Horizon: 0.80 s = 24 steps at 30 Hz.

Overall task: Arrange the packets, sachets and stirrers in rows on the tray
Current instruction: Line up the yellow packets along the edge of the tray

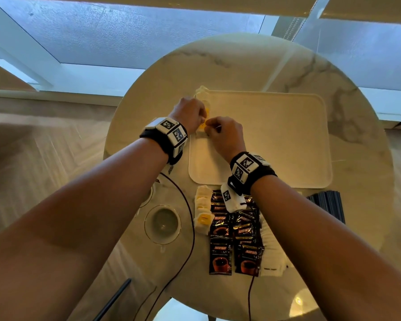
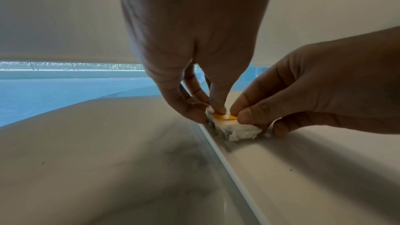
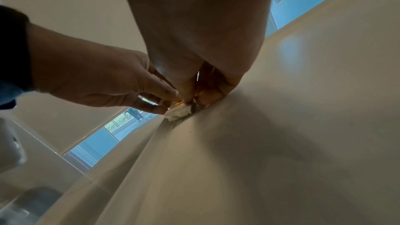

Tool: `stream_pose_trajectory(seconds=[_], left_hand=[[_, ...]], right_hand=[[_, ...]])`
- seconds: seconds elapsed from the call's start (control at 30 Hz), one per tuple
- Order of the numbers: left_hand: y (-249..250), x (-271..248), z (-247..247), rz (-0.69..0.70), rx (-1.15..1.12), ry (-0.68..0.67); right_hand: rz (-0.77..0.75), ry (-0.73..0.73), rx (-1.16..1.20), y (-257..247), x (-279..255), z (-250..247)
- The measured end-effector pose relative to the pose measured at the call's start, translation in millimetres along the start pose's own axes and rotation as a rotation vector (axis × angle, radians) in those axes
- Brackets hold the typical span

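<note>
A cream tray [image 1: 276,140] lies on the round marble table [image 1: 241,66]. At its left edge, both hands work on one white tea bag [image 1: 200,133] with a yellow tag. My left hand [image 1: 203,117] pinches the tag end [image 2: 224,117] from the left. My right hand [image 1: 209,128] pinches the same tea bag [image 2: 238,131] from the right, inside the tray rim [image 2: 227,165]. Another tea bag [image 1: 202,91] lies at the tray's far left corner. In the right wrist view the tea bag [image 3: 177,113] shows under both hands' fingertips.
In front of the tray lie a stack of tea bags [image 1: 203,209], several dark coffee sachets [image 1: 236,239], white packets [image 1: 273,258] and black stirrers [image 1: 329,205]. A glass candle holder [image 1: 162,223] and a thin cable [image 1: 191,228] sit at the front left.
</note>
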State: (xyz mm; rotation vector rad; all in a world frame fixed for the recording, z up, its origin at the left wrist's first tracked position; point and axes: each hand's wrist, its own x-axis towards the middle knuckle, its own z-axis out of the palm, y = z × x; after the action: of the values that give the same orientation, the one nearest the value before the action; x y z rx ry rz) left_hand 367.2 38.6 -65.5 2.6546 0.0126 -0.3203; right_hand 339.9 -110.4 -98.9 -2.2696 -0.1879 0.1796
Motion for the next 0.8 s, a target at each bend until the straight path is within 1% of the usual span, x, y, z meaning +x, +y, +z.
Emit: stream_pose_trajectory(seconds=[0.17,0.27,0.4,0.47,0.6,0.7,0.8], left_hand=[[7,-11,-13,-0.006,0.013,0.04],[13,-26,-29,0.003,0.005,0.088],[27,-67,-48,0.035,-0.06,0.156],[35,-95,-51,0.05,-0.099,0.162],[54,-165,-39,0.113,-0.163,0.16],[63,-216,-11,0.118,-0.153,0.082],[63,-252,26,0.081,-0.113,-0.02]], right_hand=[[-0.011,-0.114,-0.022,-6,-9,-15],[-0.005,-0.159,-0.004,-10,-18,-26],[-0.051,-0.184,0.018,-21,-38,-48],[-0.064,-0.208,0.02,-24,-54,-58],[-0.119,-0.317,0.022,-22,-99,-77],[-0.134,-0.401,0.024,-15,-136,-86],[-0.128,-0.435,0.032,-8,-171,-90]])
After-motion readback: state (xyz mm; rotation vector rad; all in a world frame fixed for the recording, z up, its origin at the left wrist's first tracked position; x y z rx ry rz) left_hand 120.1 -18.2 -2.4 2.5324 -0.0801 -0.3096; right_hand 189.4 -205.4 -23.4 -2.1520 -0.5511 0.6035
